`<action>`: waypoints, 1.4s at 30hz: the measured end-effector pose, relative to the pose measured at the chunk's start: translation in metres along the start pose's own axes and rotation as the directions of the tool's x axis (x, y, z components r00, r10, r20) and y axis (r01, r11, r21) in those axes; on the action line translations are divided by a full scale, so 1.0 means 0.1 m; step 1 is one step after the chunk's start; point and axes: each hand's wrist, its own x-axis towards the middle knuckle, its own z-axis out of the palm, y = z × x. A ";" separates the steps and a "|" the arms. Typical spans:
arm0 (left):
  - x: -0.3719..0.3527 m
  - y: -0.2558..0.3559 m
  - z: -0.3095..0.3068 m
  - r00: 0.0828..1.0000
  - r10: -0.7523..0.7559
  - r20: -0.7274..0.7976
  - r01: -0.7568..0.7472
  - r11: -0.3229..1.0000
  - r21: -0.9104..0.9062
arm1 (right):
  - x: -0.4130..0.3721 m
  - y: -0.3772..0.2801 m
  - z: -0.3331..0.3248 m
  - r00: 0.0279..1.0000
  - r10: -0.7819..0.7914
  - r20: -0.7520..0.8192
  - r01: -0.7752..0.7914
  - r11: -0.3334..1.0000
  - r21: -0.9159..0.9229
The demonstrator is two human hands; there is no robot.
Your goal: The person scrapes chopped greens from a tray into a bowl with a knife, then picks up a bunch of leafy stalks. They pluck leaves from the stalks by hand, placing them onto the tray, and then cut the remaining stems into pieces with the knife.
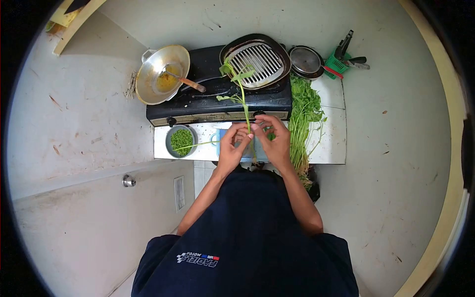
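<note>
A long water spinach stalk (245, 101) stands upright in front of me, its leaves above the stove edge and thin roots hanging below my hands. My left hand (233, 148) is closed around its lower part. My right hand (277, 143) pinches the same stalk from the other side, thumb near the left fingertips. A thin green stem (200, 144) stretches from beside my left hand to a grey bowl (193, 134) of small green pieces (181, 141). Below the hands lies a blue tray or board (245, 154), partly covered by them.
Behind the hands is a black stove (213, 106) with a wok (143, 81), a ladle (190, 84) and a grill pan (225, 52). To the right lie a large bunch of water spinach (301, 128), a small pan (305, 60) and a green utensil basket (335, 66).
</note>
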 end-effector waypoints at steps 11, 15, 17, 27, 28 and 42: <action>0.06 0.04 0.16 0.995 -0.044 0.091 0.054 0.991 -0.119 | -0.05 0.03 -0.09 0.995 0.070 -0.064 -0.069 0.997 0.029; 0.12 0.01 0.19 0.991 -0.055 0.119 0.072 0.987 -0.144 | -0.08 0.10 -0.13 0.993 0.112 -0.037 -0.107 0.987 0.119; 0.16 0.02 0.21 0.986 -0.083 0.147 0.112 0.973 -0.203 | -0.08 0.10 -0.15 0.997 0.070 -0.041 -0.064 0.989 0.131; 0.24 0.02 0.27 0.963 -0.145 0.228 0.210 0.932 -0.297 | -0.26 0.17 -0.29 0.992 0.115 -0.046 -0.095 0.945 0.311; 0.24 0.04 0.28 0.962 -0.153 0.226 0.220 0.926 -0.307 | -0.27 0.18 -0.30 0.991 0.115 -0.068 -0.091 0.952 0.291; 0.23 0.05 0.30 0.929 -0.253 0.269 0.365 0.740 -0.565 | -0.25 0.13 -0.22 0.990 0.040 -0.138 -0.013 0.982 0.190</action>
